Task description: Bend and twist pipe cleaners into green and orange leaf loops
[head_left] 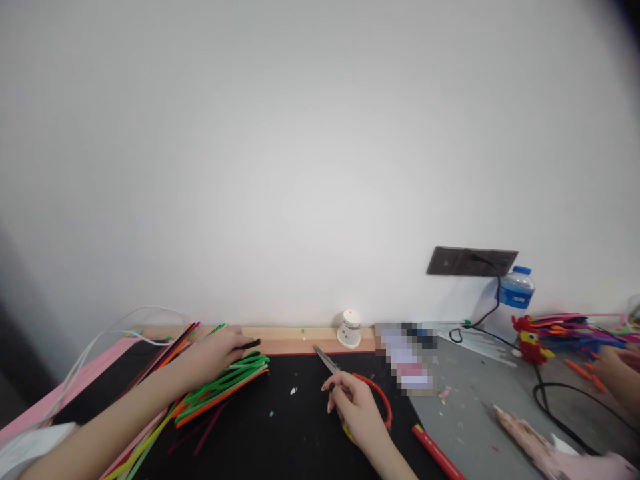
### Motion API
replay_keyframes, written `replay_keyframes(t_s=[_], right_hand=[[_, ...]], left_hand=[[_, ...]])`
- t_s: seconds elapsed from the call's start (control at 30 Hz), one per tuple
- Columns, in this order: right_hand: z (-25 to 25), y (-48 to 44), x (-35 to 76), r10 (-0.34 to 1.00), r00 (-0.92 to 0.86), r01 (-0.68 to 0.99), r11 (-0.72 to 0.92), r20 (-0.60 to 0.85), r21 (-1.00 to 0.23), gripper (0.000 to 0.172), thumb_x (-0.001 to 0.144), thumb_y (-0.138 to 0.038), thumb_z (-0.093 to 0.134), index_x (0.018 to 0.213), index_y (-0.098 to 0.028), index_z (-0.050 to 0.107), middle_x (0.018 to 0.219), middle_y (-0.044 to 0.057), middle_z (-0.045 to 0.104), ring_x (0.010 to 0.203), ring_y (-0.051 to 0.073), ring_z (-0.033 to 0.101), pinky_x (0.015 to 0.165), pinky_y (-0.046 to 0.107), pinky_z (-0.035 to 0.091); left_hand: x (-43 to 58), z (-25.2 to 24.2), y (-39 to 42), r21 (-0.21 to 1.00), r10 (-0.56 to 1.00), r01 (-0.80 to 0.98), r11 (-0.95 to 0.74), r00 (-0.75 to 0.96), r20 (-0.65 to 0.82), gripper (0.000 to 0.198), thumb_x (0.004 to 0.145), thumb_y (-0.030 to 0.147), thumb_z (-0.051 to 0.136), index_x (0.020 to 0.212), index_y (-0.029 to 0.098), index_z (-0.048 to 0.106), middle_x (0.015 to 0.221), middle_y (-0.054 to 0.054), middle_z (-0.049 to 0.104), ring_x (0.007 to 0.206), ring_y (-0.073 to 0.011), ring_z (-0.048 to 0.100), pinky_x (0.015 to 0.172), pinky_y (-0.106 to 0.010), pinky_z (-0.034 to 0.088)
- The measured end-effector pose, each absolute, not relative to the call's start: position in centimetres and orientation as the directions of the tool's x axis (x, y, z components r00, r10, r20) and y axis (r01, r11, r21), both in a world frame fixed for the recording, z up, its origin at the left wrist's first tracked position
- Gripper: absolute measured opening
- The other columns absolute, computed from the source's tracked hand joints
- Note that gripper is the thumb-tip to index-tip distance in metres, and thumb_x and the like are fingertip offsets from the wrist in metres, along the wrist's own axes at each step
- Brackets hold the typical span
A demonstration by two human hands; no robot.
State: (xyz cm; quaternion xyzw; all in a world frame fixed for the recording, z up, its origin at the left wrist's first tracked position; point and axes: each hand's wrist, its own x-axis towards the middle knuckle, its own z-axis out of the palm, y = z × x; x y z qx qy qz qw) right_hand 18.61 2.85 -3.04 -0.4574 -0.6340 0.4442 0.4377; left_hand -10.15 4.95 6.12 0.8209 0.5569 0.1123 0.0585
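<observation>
My left hand (223,351) reaches over a bundle of coloured pipe cleaners at the left of the black mat (295,440). Its fingers are closed on a black pipe cleaner (253,344), whose end sticks out past the fingertips. Green pipe cleaners (233,377) and orange ones lie just below that hand. On the mat's right half, my right hand (354,403) is curled over a pair of scissors with a red handle (384,400). The blades (327,360) point away to the upper left; part of the handles is hidden beneath the palm.
A white paper cup (349,330) stands by the wall. Right of the mat lie a red stick-like object (437,453) and a blurred-out item (407,360). Farther right are a red figure (531,340), a water bottle (517,288), black cables and another person's hand (617,370).
</observation>
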Motion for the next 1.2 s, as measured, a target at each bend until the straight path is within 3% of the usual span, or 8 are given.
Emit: replay_keyframes(t_s=[0.1,0.23,0.33,0.5,0.73,0.87,1.03,1.2], right_hand=[[-2.6,2.5,18.5,0.971,-0.182,0.172,0.187,0.155,-0.967,0.018,0.075,-0.022,0.043,0.076,-0.014,0.059,0.050,-0.002,0.052,0.041,0.008,0.039,0.041,0.019,0.027],[-1.3,1.7,17.3,0.962,-0.235,0.065,0.156,0.137,-0.986,0.018,0.077,-0.025,0.045,0.085,-0.015,0.057,0.055,-0.002,0.054,0.040,0.006,0.038,0.038,0.017,0.026],[-0.2,1.6,15.6,0.944,-0.312,-0.063,0.091,0.106,-0.994,0.021,0.074,-0.030,0.053,0.089,-0.015,0.054,0.059,-0.002,0.054,0.038,0.005,0.038,0.034,0.015,0.025],[0.6,2.4,13.8,0.953,-0.296,-0.149,0.012,0.056,-0.989,0.020,0.068,-0.031,0.061,0.068,-0.014,0.051,0.044,-0.007,0.045,0.032,0.003,0.033,0.030,0.014,0.021],[-0.5,4.1,14.6,0.975,-0.222,-0.146,-0.015,0.018,-0.989,0.023,0.067,-0.033,0.059,0.059,-0.013,0.050,0.044,-0.003,0.052,0.030,0.004,0.036,0.029,0.016,0.024],[-0.3,5.5,15.3,0.995,-0.099,-0.107,-0.021,-0.011,-0.994,0.022,0.069,-0.034,0.057,0.061,-0.014,0.050,0.043,-0.005,0.051,0.031,0.003,0.035,0.030,0.015,0.022],[-0.1,7.0,11.6,0.994,-0.093,-0.082,-0.061,-0.054,-0.995,0.017,0.066,-0.029,0.057,0.059,-0.014,0.051,0.041,-0.005,0.049,0.031,0.003,0.033,0.031,0.015,0.020],[0.1,7.6,7.0,0.990,-0.130,-0.127,-0.070,-0.053,-0.989,0.015,0.069,-0.028,0.051,0.063,-0.014,0.051,0.045,-0.004,0.053,0.031,0.005,0.037,0.031,0.017,0.027]], left_hand=[[-8.7,7.3,4.0,0.494,0.941,0.807,-0.323,0.329,0.079,0.029,0.083,0.033,0.036,0.098,0.023,0.059,0.078,-0.001,0.059,0.060,-0.0129,0.057,0.054,-0.020,0.042],[-5.5,7.4,2.3,0.769,0.921,0.605,-0.208,0.386,-0.055,0.036,0.085,0.043,0.030,0.070,0.019,0.053,0.051,0.005,0.052,0.049,-0.0116,0.055,0.051,-0.020,0.044],[-3.4,6.1,1.4,0.884,0.882,0.458,-0.092,0.449,-0.141,0.037,0.081,0.047,0.037,0.059,0.019,0.046,0.045,0.007,0.044,0.040,-0.0092,0.047,0.043,-0.019,0.041],[-1.7,3.3,1.7,0.911,0.858,0.413,-0.019,0.475,-0.198,0.040,0.077,0.051,0.042,0.057,0.017,0.049,0.044,0.005,0.051,0.035,-0.0086,0.047,0.037,-0.018,0.037],[-1.5,0.5,3.1,0.955,0.849,0.204,0.214,0.444,-0.285,0.040,0.075,0.054,0.044,0.075,0.016,0.054,0.059,-0.002,0.067,0.044,-0.0127,0.060,0.039,-0.018,0.039],[-4.3,1.2,4.0,0.985,0.965,0.074,0.156,0.201,-0.168,0.035,0.074,0.049,0.051,0.081,0.015,0.056,0.065,-0.004,0.070,0.059,-0.0155,0.064,0.050,-0.020,0.044],[-8.0,3.3,4.2,0.976,0.994,-0.218,-0.013,-0.106,-0.010,0.028,0.074,0.045,0.055,0.086,0.019,0.056,0.048,0.007,0.053,0.043,-0.0084,0.048,0.043,-0.016,0.039],[-8.6,4.7,3.4,0.991,0.982,-0.136,-0.014,-0.188,-0.012,0.034,0.073,0.048,0.053,0.092,0.021,0.056,0.044,0.012,0.030,0.033,-0.0047,0.024,0.032,-0.013,0.021]])
